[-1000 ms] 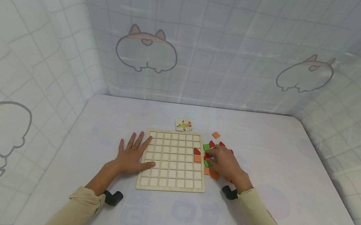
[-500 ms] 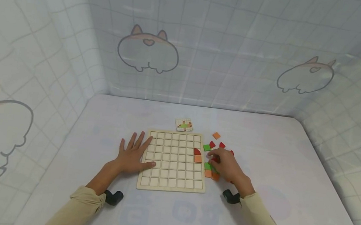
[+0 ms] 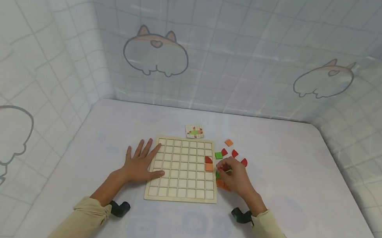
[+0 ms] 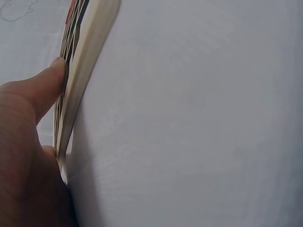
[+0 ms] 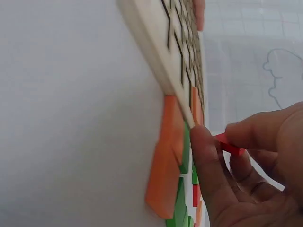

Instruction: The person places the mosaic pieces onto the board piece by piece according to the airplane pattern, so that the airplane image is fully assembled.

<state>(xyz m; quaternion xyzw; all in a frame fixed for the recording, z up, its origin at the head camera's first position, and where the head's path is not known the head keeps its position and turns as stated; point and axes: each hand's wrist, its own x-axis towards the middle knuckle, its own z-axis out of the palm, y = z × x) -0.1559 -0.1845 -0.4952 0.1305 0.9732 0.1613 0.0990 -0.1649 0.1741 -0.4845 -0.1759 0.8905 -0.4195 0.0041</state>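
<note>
A pale wooden grid board (image 3: 181, 201) lies on the table. My left hand (image 3: 138, 167) rests with spread fingers on its left edge, the thumb reaching onto the cells. Just off the board's right edge, my right hand (image 3: 239, 177) pinches a small red tile (image 5: 230, 146) between thumb and fingertips; its full outline is partly covered. Two pieces sit in the board's rightmost column: a red quarter-circle tile (image 3: 208, 160) and, below it, an orange square tile (image 3: 209, 167). Green (image 5: 185, 146) and orange tiles (image 5: 163, 182) lie under and beside the right hand.
Behind the board is a small pattern card (image 3: 194, 132). Loose tiles at right include an orange square (image 3: 228, 142), a green square (image 3: 219, 155) and several red quarter-circles (image 3: 235, 153). White fabric walls (image 3: 236, 96) rise along the back and sides of the table.
My right hand has worked among the loose tiles and shifted slightly left toward the board, now with a red tile in its pinch. The left hand stays in place.
</note>
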